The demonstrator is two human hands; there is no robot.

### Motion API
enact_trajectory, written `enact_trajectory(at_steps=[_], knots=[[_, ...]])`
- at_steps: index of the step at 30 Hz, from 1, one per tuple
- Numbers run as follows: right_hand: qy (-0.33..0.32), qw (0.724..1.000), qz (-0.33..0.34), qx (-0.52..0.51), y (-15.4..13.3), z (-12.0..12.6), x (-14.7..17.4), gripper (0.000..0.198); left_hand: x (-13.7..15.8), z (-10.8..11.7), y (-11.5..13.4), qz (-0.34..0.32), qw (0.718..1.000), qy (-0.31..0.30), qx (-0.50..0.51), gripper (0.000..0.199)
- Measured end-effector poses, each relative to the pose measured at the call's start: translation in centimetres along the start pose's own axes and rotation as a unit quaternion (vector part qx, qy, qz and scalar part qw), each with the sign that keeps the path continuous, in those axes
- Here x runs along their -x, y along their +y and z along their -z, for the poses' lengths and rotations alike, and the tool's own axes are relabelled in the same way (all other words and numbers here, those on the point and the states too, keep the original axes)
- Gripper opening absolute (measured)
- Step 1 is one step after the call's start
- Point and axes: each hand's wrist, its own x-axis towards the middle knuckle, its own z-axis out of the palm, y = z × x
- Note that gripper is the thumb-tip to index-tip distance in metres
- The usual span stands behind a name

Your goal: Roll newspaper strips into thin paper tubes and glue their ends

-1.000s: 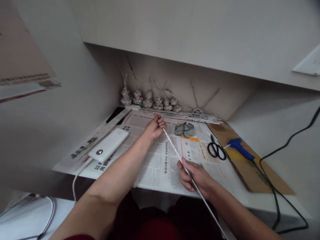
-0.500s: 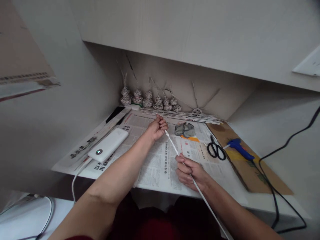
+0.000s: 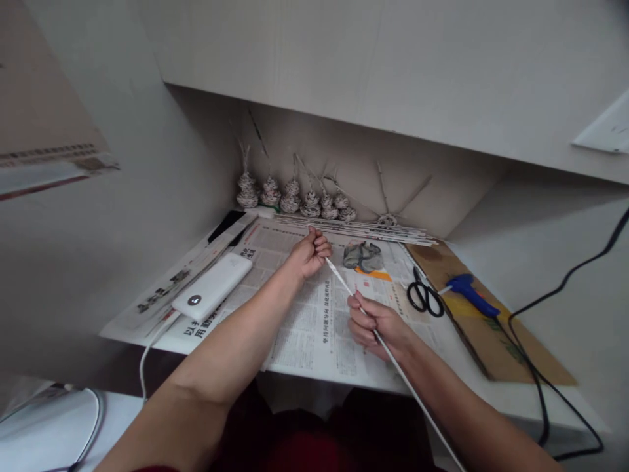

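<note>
My left hand is closed around the upper end of a thin rolled paper stick. The stick slants down to the right, and my right hand grips it a short way below. From there it runs on past the right forearm to the bottom edge of the view. Both hands are above newspaper sheets spread on the desk. Beyond them lies a bundle of similar paper sticks. Behind it stands a row of small woven paper gourds with stems upright.
Black-handled scissors and a blue glue gun with a black cord lie at right, the gun on flat cardboard. A white power bank with a cable is at left. A crumpled grey cloth lies near the middle. An overhanging panel spans above.
My right hand has shifted slightly upward along the stick, and the part between my hands looks more tightly rolled. My left hand has hardly moved.
</note>
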Motion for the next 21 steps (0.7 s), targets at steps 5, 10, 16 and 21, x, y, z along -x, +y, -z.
enact_trajectory(at_steps=[5,10,16,21], knots=[[-0.039,0.997,-0.053,-0.031,0.9,0.0,-0.1,0.032,-0.1,0.2,-0.3,0.012,0.999,-0.028,-0.022,0.033],[0.023,0.998,-0.055,0.02,-1.8,-0.3,-1.8,0.036,-0.2,0.7,-0.9,0.006,0.994,-0.032,-0.105,0.03],[0.025,0.998,-0.051,-0.028,-3.7,-0.3,-3.9,0.027,0.0,0.8,-0.8,0.028,0.986,-0.04,-0.158,0.027],[0.037,0.998,-0.031,-0.039,-3.1,-0.3,-4.5,0.024,0.0,0.8,-0.6,0.03,0.985,-0.06,-0.158,0.026]])
